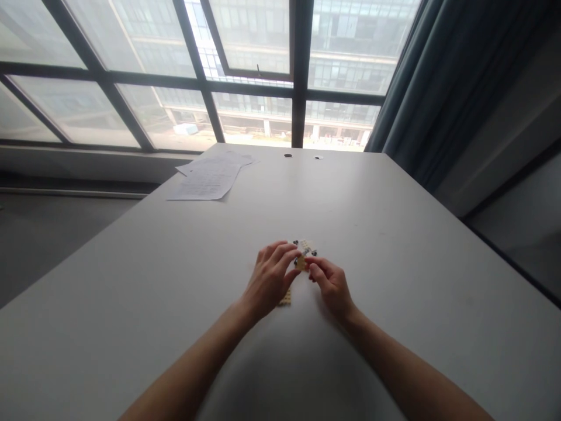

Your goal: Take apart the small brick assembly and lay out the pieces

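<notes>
Over the near middle of the table, a small building-brick assembly with white, tan and dark pieces sits between my two hands. My left hand curves around its left side, thumb and fingertips closed on a tan brick. From the right, my right hand pinches the assembly's near right side with its thumb and index finger; the other fingers are curled. Partly covered by my left hand, a tan studded plate lies beneath the wrist. The pieces are too small to make out exactly.
Printed paper sheets lie at the far left of the white table. Two round holes are near its far edge. Beyond stand a framed window and, at the right, a dark curtain.
</notes>
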The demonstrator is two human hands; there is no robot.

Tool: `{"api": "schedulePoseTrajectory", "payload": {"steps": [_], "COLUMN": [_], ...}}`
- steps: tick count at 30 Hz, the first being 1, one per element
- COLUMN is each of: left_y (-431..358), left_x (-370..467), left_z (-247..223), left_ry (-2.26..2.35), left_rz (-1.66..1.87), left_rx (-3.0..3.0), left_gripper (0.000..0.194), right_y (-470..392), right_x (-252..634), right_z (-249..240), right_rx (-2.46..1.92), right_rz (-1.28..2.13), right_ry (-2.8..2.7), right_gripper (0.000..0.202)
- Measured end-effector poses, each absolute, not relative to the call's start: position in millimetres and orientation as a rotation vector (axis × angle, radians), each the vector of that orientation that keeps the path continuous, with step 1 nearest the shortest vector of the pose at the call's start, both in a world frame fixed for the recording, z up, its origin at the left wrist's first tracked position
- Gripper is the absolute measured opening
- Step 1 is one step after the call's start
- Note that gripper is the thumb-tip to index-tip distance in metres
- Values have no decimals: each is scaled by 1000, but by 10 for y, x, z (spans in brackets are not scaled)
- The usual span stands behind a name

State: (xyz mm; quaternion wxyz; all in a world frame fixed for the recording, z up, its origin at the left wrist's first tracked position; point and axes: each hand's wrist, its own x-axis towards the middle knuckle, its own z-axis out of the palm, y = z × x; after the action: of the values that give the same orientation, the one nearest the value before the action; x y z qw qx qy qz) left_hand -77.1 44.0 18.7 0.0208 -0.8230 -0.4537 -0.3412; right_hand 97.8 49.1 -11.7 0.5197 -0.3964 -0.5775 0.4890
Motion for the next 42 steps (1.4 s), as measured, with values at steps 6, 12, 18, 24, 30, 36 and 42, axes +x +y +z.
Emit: {"api": "schedulePoseTrajectory", "payload": {"steps": [6,12,18,24,30,36,42], "left_y": [173,174,149,143,134,128,121], "left_x": [-887,-885,-888,-884,-891,-881,-875], "left_z": [99,71,50,50,58,34,35], "left_ry": [-1297,-1265,-1193,-1230,-1254,-1252,-1247], "left_rz": [-1245,-1294,-1289,-1313,-1394,-1416,-1400], "left_rx": [-2480,-2497,-2456,-2474,-2467,-2485,-2494], "left_gripper": [26,28,32,29,29,30,31], "right_y": [373,333,302,279,291,282,272], "right_x": [820,808,799,788,826,813,808], "right_z": [-83,-85,-26,24,-15,-30,-22], "right_rx": [-630,-653,-724,-791,-738,-672,-673], "right_rz": [1785,1837,1678,1611,1580,1731,1694], "right_ry": [-1100,-1079,-1229,-1245,-1348,-1352,-1360], "right_gripper": [29,25,24,25,30,30,24]}}
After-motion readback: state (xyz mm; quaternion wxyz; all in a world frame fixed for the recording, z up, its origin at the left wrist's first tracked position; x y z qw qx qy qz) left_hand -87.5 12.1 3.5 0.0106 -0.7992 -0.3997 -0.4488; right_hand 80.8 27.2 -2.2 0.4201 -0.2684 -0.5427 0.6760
